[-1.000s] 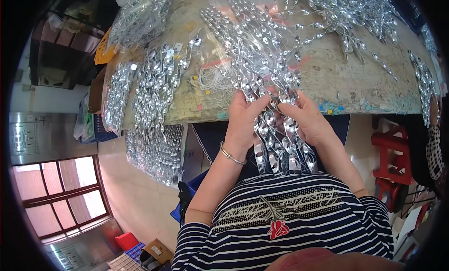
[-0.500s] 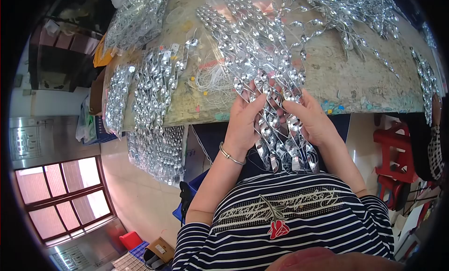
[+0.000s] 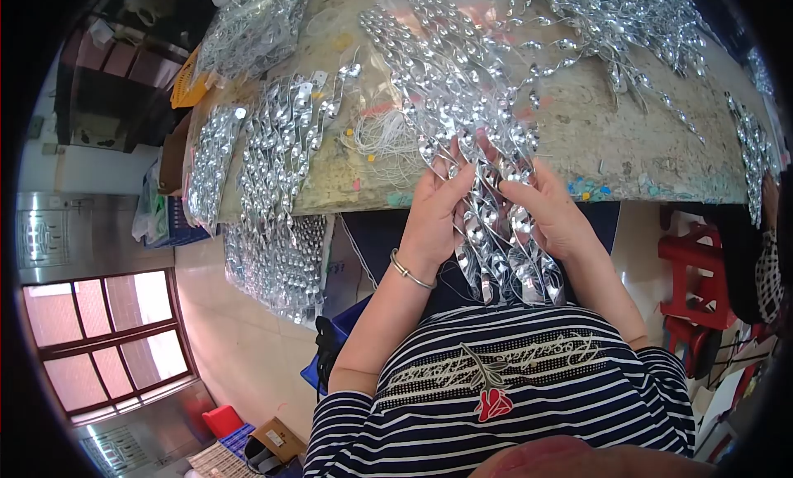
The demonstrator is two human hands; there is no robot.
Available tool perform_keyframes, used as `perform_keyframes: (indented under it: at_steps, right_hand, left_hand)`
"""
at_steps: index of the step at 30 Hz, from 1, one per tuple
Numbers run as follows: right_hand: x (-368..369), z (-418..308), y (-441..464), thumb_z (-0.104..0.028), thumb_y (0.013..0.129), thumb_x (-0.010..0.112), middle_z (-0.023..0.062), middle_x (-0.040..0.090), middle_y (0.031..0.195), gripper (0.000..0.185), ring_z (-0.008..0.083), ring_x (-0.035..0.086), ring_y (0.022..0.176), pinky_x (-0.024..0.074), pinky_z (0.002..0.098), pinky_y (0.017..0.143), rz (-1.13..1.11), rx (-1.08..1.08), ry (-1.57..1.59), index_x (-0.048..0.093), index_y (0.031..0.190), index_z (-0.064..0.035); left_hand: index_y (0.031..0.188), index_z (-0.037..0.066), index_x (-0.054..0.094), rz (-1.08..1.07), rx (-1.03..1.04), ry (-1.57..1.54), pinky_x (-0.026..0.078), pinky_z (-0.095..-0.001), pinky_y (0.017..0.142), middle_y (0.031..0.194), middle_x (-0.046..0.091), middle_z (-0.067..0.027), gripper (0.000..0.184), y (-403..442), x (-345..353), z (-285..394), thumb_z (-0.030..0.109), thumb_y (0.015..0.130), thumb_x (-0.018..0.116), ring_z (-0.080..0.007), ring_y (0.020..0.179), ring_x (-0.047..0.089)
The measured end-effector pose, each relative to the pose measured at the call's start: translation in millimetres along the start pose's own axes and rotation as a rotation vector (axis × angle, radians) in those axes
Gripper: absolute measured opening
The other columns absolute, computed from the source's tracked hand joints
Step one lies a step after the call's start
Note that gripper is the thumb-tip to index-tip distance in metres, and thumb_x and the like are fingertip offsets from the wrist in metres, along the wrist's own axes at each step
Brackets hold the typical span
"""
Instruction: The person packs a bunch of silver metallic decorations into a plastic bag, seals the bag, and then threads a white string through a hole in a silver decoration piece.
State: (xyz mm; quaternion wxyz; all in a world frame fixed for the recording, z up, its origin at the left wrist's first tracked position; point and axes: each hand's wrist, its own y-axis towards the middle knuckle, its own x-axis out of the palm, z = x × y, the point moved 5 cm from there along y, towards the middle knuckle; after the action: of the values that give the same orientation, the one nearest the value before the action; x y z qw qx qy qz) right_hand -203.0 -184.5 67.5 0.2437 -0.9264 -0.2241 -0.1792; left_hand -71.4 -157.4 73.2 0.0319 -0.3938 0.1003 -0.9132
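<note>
A bundle of twisted silver spiral strips lies across the table, and its near end hangs over the front edge towards my lap. My left hand grips the left side of the bundle, thumb on top and fingers curled beneath. On the right side, my right hand holds the same strips, its thumb pressed across them. The fingers are partly hidden under the silver pieces. Left of the bundle lies a tangle of white string.
More spiral strips lie at the table's left, with bagged ones behind. A loose heap covers the back right. Red stools stand at right, near another person's checked sleeve. A blue crate sits below the table.
The view has shifted slightly, so the table's things sit a little further right. Both hands keep their hold on the strips, with only slight finger movement.
</note>
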Motion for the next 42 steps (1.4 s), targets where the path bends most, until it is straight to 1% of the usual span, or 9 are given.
perform_keyframes:
  at_steps: [6,10,16,21,25,31,34,38,42]
  right_hand:
    - [15.0,-10.5,-5.4,-0.013,0.079,0.068,0.0086,0.057,0.101,0.049,0.0116,0.056,0.085,0.0473,0.0259,0.069,-0.018,-0.126,-0.227,0.041,0.118,0.0007]
    - [15.8,-6.7,-5.8,-0.014,0.075,0.073,0.0085,0.058,0.096,0.053,0.0114,0.057,0.082,0.0465,0.0244,0.068,-0.062,0.011,-0.228,0.041,0.115,0.0008]
    - [24.1,-11.5,-10.3,-0.002,0.073,0.068,0.0080,0.058,0.103,0.062,0.0137,0.059,0.087,0.0488,0.0265,0.071,-0.049,-0.046,-0.142,0.037,0.127,-0.0014]
    - [15.4,-10.6,-10.3,-0.002,0.073,0.067,0.0097,0.058,0.106,0.060,0.0153,0.060,0.089,0.0500,0.0290,0.076,-0.013,-0.074,-0.144,0.039,0.125,-0.0007]
    - [11.3,-7.9,-10.8,-0.003,0.072,0.067,0.0102,0.058,0.105,0.057,0.0156,0.060,0.087,0.0497,0.0294,0.076,0.000,-0.110,-0.142,0.040,0.123,-0.0001]
    - [13.2,-13.7,-15.9,-0.004,0.072,0.066,0.0078,0.059,0.100,0.051,0.0126,0.058,0.083,0.0474,0.0270,0.075,0.020,-0.103,-0.193,0.045,0.118,-0.0013]
    - [5.9,-11.6,-14.2,-0.006,0.073,0.066,0.0063,0.059,0.097,0.048,0.0116,0.057,0.082,0.0469,0.0260,0.073,0.032,-0.103,-0.207,0.046,0.116,-0.0013]
    - [10.0,-12.8,-14.3,-0.006,0.073,0.066,0.0065,0.059,0.098,0.047,0.0115,0.057,0.083,0.0470,0.0262,0.073,0.023,-0.110,-0.185,0.046,0.116,-0.0016]
    - [17.1,-10.3,-14.0,-0.004,0.074,0.068,0.0077,0.058,0.103,0.053,0.0129,0.058,0.087,0.0477,0.0276,0.076,-0.008,-0.090,-0.179,0.043,0.120,-0.0023]
  left_hand:
    - [0.131,0.004,0.039,-0.044,-0.055,0.075,0.049,-0.0264,0.080,0.118,0.054,-0.0064,0.039,-4.3,-2.5,-4.6,0.018,0.095,0.049,-0.0122,0.097,0.057]
    - [0.131,0.005,0.036,-0.011,-0.053,0.205,0.048,-0.0260,0.081,0.118,0.053,-0.0057,0.042,-9.3,7.5,-0.5,0.027,0.097,0.047,-0.0114,0.099,0.056]
    - [0.134,0.005,0.035,-0.052,-0.012,0.213,0.046,-0.0269,0.083,0.121,0.050,-0.0057,0.048,-10.0,13.2,-5.5,0.036,0.098,0.042,-0.0112,0.103,0.052]
    - [0.119,0.004,0.046,-0.071,-0.005,0.286,0.045,-0.0183,0.061,0.098,0.059,-0.0007,0.039,-15.5,8.3,-8.5,0.036,0.098,0.043,-0.0042,0.077,0.054]
    - [0.115,0.005,0.049,-0.048,0.001,0.407,0.043,-0.0195,0.064,0.094,0.058,0.0007,0.035,-21.1,9.2,-9.5,0.034,0.097,0.044,-0.0038,0.078,0.052]
    - [0.133,0.001,0.040,-0.090,0.040,0.557,0.045,-0.0257,0.081,0.115,0.056,-0.0065,0.048,-27.6,2.1,-4.0,0.033,0.097,0.045,-0.0110,0.095,0.055]
    - [0.139,0.000,0.031,-0.062,-0.038,0.381,0.044,-0.0292,0.089,0.124,0.052,-0.0104,0.056,-35.0,-0.3,-3.4,0.035,0.097,0.045,-0.0150,0.103,0.055]
    - [0.132,0.000,0.044,-0.071,0.000,0.574,0.043,-0.0278,0.089,0.119,0.057,-0.0103,0.050,-40.0,-9.8,7.2,0.035,0.097,0.045,-0.0140,0.102,0.055]
    - [0.125,0.001,0.053,0.059,-0.010,0.667,0.042,-0.0192,0.063,0.089,0.061,0.0000,0.044,-47.1,-4.1,14.6,0.033,0.093,0.053,-0.0061,0.074,0.052]
